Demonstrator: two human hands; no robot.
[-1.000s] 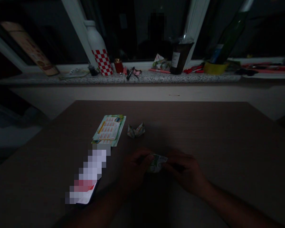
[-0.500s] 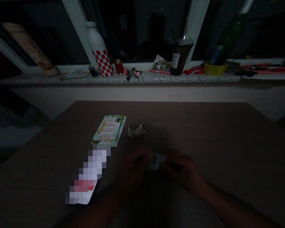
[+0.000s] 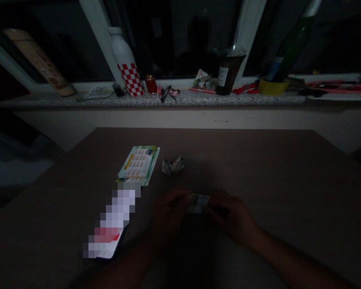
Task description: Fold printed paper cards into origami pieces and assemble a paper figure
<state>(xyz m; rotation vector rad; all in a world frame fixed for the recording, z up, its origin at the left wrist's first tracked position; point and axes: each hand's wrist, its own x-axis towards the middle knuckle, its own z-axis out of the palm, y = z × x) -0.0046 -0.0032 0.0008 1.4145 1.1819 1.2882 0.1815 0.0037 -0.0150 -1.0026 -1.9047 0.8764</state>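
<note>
The scene is very dark. My left hand (image 3: 169,214) and my right hand (image 3: 230,214) meet over the brown table (image 3: 258,168), both pinching a small folded piece of printed paper (image 3: 198,202) between their fingertips. Only the paper's top strip shows between the hands. Just beyond them lies a finished small folded paper figure (image 3: 172,165). To its left sits a stack of printed sheets (image 3: 139,164).
A phone with a lit, blurred screen (image 3: 112,224) lies left of my left arm. On the stone windowsill (image 3: 168,99) stand a white bottle with red checks (image 3: 125,60), a dark cup (image 3: 228,72), a green bottle (image 3: 285,44), another paper figure (image 3: 203,79), pens and small items.
The paper between my hands has been pressed smaller and flatter; less of it shows now. Both hands stayed in place, fingers shifting slightly.
</note>
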